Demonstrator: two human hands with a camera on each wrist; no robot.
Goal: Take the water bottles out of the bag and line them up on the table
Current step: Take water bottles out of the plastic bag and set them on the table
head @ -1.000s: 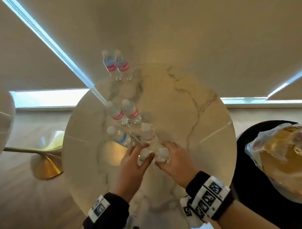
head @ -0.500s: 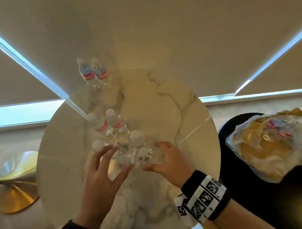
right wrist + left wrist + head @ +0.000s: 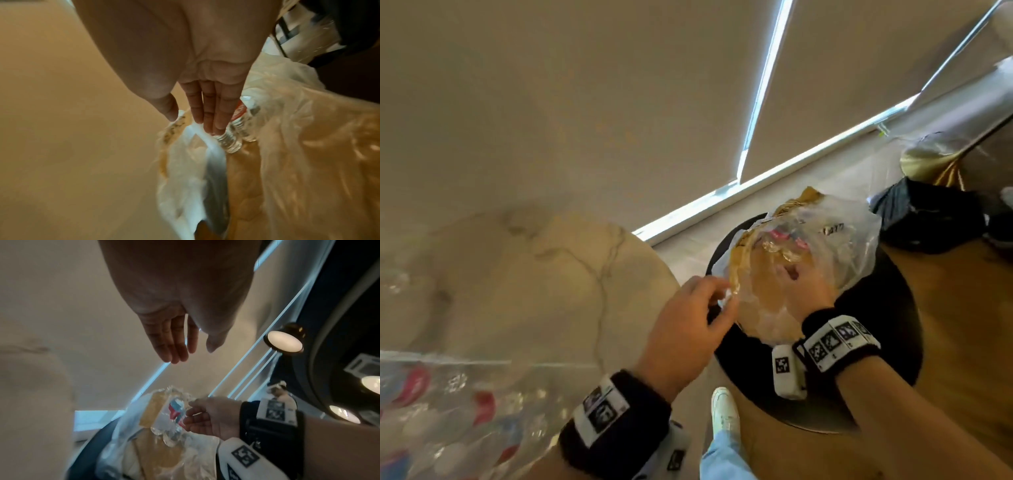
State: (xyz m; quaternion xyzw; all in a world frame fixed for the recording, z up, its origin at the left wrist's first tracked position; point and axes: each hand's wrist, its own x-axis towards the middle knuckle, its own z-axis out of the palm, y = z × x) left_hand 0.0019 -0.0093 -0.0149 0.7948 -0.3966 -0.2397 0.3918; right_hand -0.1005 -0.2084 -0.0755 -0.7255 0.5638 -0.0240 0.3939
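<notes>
two hands at bag (image 3: 835, 246), which sits on black round stool (image 3: 887, 308) just beside marble table (image 3: 551, 274), so transfer path is short. right hand (image 3: 803, 291) inside bag mouth, fingers straight, tips touching bottles in bag (image 3: 230, 141); nothing grasped yet. left hand (image 3: 688, 325) at bag's near edge, fingers relaxed, likely to hold mouth open; contact with film unclear. bottles on table (image 3: 448, 418) blurred at lower left, already placed.

I see a white shoe (image 3: 726, 407) at bottom centre, a black bundle (image 3: 931, 219) right, roller blinds (image 3: 585, 102) above.
</notes>
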